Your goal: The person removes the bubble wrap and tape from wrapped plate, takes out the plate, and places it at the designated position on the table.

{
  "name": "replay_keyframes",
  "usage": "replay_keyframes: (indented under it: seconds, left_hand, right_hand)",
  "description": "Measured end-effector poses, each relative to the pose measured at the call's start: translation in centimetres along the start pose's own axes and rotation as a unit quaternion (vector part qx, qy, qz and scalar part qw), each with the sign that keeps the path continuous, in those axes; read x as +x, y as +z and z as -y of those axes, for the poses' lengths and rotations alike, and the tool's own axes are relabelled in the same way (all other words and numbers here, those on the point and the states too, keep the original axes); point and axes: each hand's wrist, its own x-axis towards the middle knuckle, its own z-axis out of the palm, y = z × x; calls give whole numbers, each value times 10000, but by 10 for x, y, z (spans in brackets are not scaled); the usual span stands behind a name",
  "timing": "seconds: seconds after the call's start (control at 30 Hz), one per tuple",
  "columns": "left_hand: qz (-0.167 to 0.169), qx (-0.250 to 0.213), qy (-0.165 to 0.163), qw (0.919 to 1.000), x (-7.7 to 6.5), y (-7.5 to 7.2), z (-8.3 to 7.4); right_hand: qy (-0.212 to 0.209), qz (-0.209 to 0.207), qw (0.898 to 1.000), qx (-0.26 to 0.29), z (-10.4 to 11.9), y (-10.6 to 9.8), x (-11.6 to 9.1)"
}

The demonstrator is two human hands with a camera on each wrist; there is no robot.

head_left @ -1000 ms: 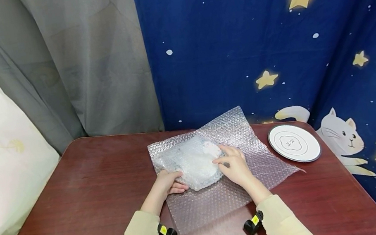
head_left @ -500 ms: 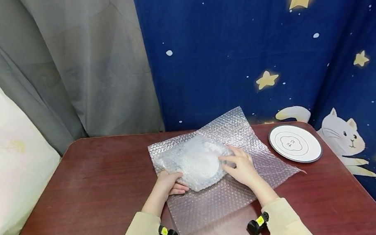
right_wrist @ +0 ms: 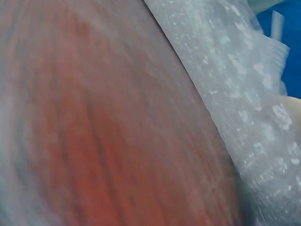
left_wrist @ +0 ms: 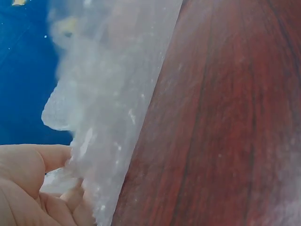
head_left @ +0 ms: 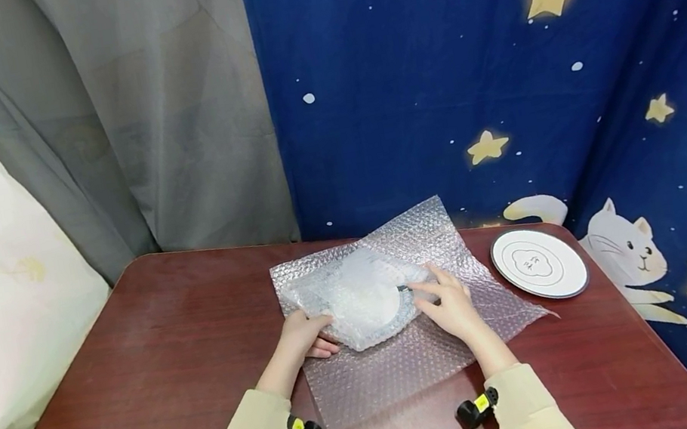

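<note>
A round white plate [head_left: 368, 304] lies under a layer of clear bubble wrap [head_left: 312, 293], which blurs its outline. At its lower left my left hand [head_left: 303, 337] grips the wrapped edge, thumb on top and fingers beneath. The left wrist view shows that hand [left_wrist: 35, 183] against the crinkled bubble wrap [left_wrist: 110, 103]. My right hand [head_left: 452, 304] pinches the loose right side of the wrap, beside a dark bit of the plate's rim. Only a sliver of the right hand [right_wrist: 294, 106] enters the right wrist view, beside the bubble wrap [right_wrist: 225, 70].
A larger bubble wrap sheet [head_left: 387, 383] is spread beneath on the dark red wooden table [head_left: 170, 368]. Another white plate [head_left: 539, 264] with a dark rim sits at the right back. Grey and blue curtains [head_left: 385, 100] hang behind the table.
My right hand has moved right and slightly toward me, drawing the wrap's right side with it. More of the plate's right edge shows through. The left hand has hardly moved.
</note>
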Motion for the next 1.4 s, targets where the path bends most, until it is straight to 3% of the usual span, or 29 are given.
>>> replay_keyframes:
  seconds: [0.3, 0.63, 0.77, 0.93, 1.0, 1.17, 1.4]
  left_hand:
    - [-460, 432, 355, 9974, -4, -10, -5]
    - [-1144, 783, 780, 9873, -2, -20, -8]
    - [-1482, 1331, 1067, 9741, 0, -26, -9]
    - [-1771, 2482, 1550, 9397, 2, -35, -9]
    - [-1731, 2713, 1699, 9314, 2, -38, -9]
    - [-1586, 2976, 1858, 9229, 3, -44, -7]
    - [-1257, 3176, 1888, 9207, 4, -50, -5]
  right_hand:
    - [181, 136, 9997, -72, -1, -10, 2]
    - [438, 276, 9985, -190, -10, -14, 4]
    - [445, 310, 9982, -255, -13, -15, 5]
    - [448, 375, 9980, -226, -15, -16, 6]
    - [434, 383, 9981, -233, -16, -15, 7]
    - [460, 448, 9974, -311, -17, -18, 10]
    - [532, 609, 9958, -428, -19, -22, 16]
